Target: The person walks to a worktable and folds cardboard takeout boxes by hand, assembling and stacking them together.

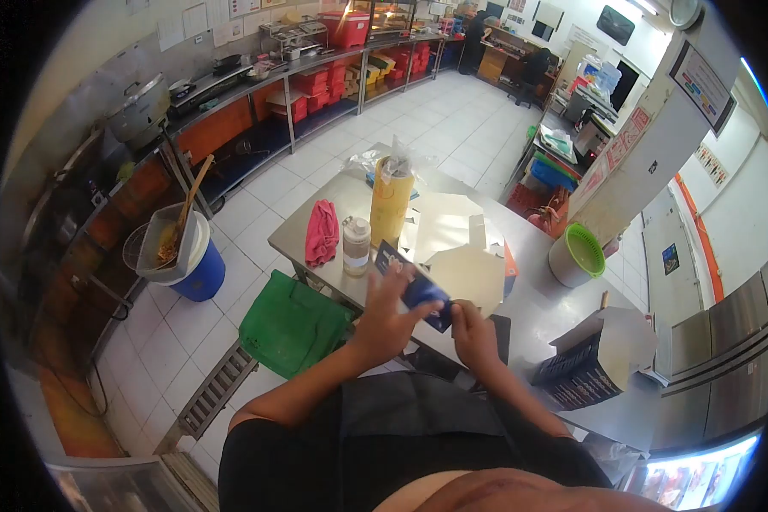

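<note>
A partly folded takeaway carton (476,286), dark blue outside and cream inside, is tilted over the near edge of the metal table. My left hand (386,317) grips its blue printed side, with the fingers at one end and the thumb lying across the panel. At the panel's right corner, my right hand (472,334) pinches the cardboard between thumb and fingers. Behind it lies more cream-coloured card (444,224); I cannot tell whether it is part of the same carton. A clear bottle with a pale lid (357,247) stands just left of the carton.
A tall yellow container (392,200) and a pink cloth (322,233) are on the table (529,311). To the right are a green basket (577,254) and an open printed carton (580,371). A green stool (292,324) and blue bucket (203,271) stand left. Two people are far back.
</note>
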A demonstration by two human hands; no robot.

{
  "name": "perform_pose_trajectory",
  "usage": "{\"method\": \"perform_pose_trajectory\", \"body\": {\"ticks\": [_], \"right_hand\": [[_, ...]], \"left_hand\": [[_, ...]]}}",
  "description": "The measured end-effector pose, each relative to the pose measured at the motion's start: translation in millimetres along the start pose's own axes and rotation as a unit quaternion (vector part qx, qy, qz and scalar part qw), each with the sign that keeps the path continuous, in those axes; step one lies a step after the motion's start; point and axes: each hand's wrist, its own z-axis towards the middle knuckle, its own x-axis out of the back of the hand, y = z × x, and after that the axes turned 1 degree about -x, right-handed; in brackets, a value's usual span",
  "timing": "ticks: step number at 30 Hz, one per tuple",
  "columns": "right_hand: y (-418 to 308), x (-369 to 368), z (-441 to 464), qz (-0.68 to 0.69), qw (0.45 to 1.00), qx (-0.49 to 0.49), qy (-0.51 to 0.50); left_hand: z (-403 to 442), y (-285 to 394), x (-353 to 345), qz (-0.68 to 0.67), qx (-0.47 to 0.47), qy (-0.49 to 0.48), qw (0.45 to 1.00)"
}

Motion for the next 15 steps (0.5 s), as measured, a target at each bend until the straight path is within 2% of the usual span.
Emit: {"method": "perform_pose_trajectory", "body": {"ticks": [2, 3, 4, 5, 6, 9, 10, 15], "right_hand": [[9, 6, 1, 0.18, 0.977, -0.115, -0.021], [14, 8, 0, 0.227, 0.967, -0.111, -0.029], [21, 9, -2, 0.273, 0.955, -0.107, -0.039], [27, 8, -4, 0.318, 0.941, -0.103, -0.048], [33, 2, -7, 0.336, 0.936, -0.083, -0.059], [34, -13, -18, 0.36, 0.929, -0.044, -0.077], [30, -18, -23, 0.349, 0.933, -0.043, -0.076], [14, -26, -37, 0.396, 0.902, -0.097, -0.143]], "left_hand": [[-4, 7, -2, -0.086, 0.112, 0.126, 0.982], [-9, -2, -11, -0.252, 0.242, 0.132, 0.927], [-16, -18, -29, -0.407, 0.361, 0.133, 0.829], [-13, -20, -29, -0.543, 0.461, 0.128, 0.69], [-12, -30, -19, -0.571, 0.582, 0.057, 0.577], [-16, -21, -14, -0.665, 0.474, 0.103, 0.568], [-16, -19, -14, -0.668, 0.445, 0.124, 0.584], [2, -17, 7, -0.598, 0.436, 0.162, 0.652]]}}
